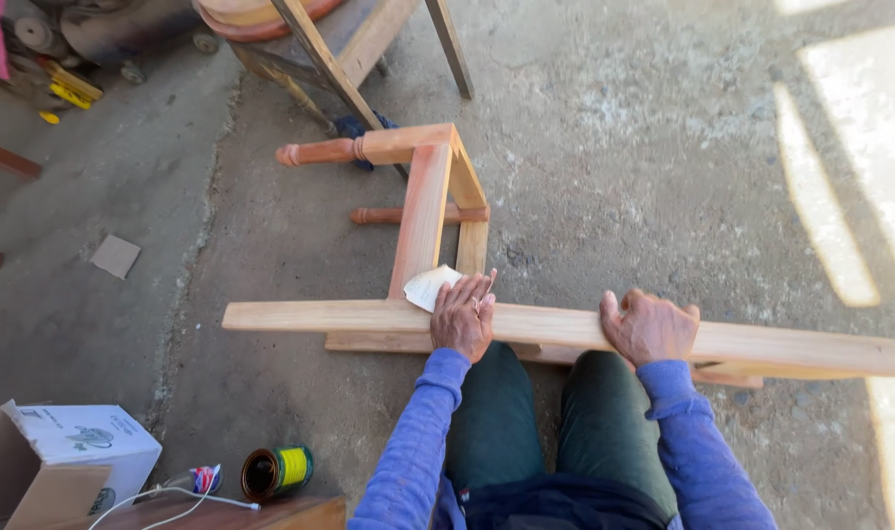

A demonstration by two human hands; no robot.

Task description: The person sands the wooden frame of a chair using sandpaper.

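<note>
From up here I see the plank [565,339] lying straight across my lap, its long axis running left to right, low end at my left, far end reaching out past my right knee. It rests on the wooden frame [430,211], a part-built piece lying on its side whose rails run away from me, so plank and frame cross at about a right angle.

My left hand [464,316] sits near the plank's middle, fingers pressed flat on a folded sheet of sandpaper [430,286] that pokes out beyond the fingertips onto the frame's rail. It is pressing, not pinching. My right hand [650,327] lies further right, palm down, fingers curled over the plank's far edge, clamping it in place. The left is the nearer one to the frame joint; the right is nearer the free end.

Everything stands on a rough concrete floor [663,147], sunlit in stripes at the right. Down left are an open cardboard box [65,456] and a small tin [276,471] on its side, well apart from the plank. A stool's legs [359,49] stand beyond the frame.
</note>
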